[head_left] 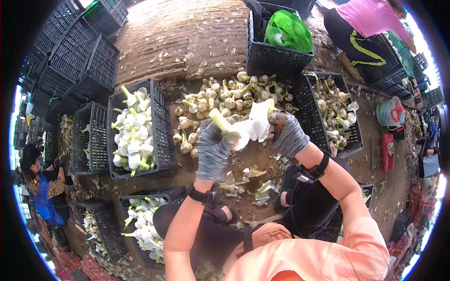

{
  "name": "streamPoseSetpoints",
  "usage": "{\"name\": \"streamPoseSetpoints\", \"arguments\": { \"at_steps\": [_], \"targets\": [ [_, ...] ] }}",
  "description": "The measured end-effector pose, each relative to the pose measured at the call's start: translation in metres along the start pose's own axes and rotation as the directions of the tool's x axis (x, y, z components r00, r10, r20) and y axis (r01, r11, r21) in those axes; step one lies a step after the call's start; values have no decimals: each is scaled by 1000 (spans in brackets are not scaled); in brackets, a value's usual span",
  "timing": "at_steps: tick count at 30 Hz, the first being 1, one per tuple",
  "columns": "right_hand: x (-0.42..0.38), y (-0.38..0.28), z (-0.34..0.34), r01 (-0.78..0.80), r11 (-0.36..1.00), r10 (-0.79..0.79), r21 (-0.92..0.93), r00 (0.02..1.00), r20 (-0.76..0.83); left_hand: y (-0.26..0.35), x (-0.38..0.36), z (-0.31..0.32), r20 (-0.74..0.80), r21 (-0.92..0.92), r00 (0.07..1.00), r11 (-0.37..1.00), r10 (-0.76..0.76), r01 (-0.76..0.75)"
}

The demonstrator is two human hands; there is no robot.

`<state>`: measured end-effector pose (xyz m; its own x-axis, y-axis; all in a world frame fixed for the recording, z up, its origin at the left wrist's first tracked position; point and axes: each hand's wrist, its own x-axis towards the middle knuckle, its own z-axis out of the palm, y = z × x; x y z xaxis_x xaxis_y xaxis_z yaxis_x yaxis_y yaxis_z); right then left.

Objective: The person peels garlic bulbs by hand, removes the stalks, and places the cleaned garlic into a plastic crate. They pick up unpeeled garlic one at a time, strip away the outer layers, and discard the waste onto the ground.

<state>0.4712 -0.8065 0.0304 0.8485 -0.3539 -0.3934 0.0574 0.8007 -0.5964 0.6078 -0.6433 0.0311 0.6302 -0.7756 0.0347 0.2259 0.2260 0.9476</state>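
- Left hand [212,151], grey glove, closed around a garlic bulb [241,131]; green stem pokes up-left out of the fist.
- Right hand [288,135], grey glove, fingers pinched on a white flap of skin [260,119] still attached to the bulb.
- Bulb sits between both hands, held above the dirt floor, over the knees.
- Black wrist straps on both arms; peach sleeves.
- Peelings [246,185] scattered on the ground under the hands, by the sandals.
- Crate [161,124] on the left, full of clean white bulbs; another one lower left [140,229].
- Pile [220,100] of unpeeled garlic just beyond the hands.
- Crate right [349,136], with unpeeled bulbs.
- Far: crate holding green bag [288,30]; person in pink top [370,18] upper right; stacked empty crates [75,51] upper left; another person at left edge [44,185].
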Motion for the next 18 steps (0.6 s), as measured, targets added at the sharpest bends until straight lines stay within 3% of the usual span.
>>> {"name": "streamPoseSetpoints", "arguments": {
  "at_steps": [1,3,5,6,7,8,9,10,11,12,13,14,15,16,17,18],
  "targets": [
    [2,0,-4,21,1000,-21,4,998,54,2,1,0,2,2,1000,1000,-1,1],
    [2,1,5,34,999,-34,-13,999,-6,6,6,-3,91,92,995,995,-51,43],
    [-2,-6,30,26,995,-13,100,992,-122,16,6,-4,126,89,987,992,-98,87],
    [-1,-10,30,-69,987,103,148,967,-234,26,5,-3,211,88,966,987,-148,132],
    [4,-8,15,-65,986,101,153,966,-239,31,5,-1,296,90,935,980,-194,175],
    [14,0,-11,-139,958,160,250,985,-65,28,2,-1,315,-58,914,956,-256,287],
    [17,1,-15,-226,917,198,330,973,117,23,0,-1,320,-54,911,955,-259,290],
    [21,6,-15,-182,958,232,223,947,-224,18,-3,-1,317,-251,909,901,-269,354],
    [19,7,-14,-181,958,231,225,947,-223,15,-3,0,314,-439,907,805,-279,399],
    [15,9,-13,12,911,-28,-413,999,-32,17,-3,1,297,-511,906,752,-301,417],
    [12,13,-11,302,474,-124,-827,953,277,16,-1,0,294,-509,908,755,-299,414],
    [9,16,-8,553,-148,-9,-820,828,560,13,-1,-2,234,-573,908,705,-348,417],
    [3,16,0,559,-147,-2,-816,825,566,8,0,-4,174,-637,901,652,-398,411],
    [-6,13,12,342,294,195,-892,892,407,4,4,-8,137,-719,875,561,-464,410],
    [-12,15,19,-28,613,436,-789,846,308,-3,8,-17,135,-728,862,541,-489,421],
    [-17,25,10,-158,691,516,-705,791,328,-7,12,-23,148,-763,863,499,-483,410]
  ]
}}
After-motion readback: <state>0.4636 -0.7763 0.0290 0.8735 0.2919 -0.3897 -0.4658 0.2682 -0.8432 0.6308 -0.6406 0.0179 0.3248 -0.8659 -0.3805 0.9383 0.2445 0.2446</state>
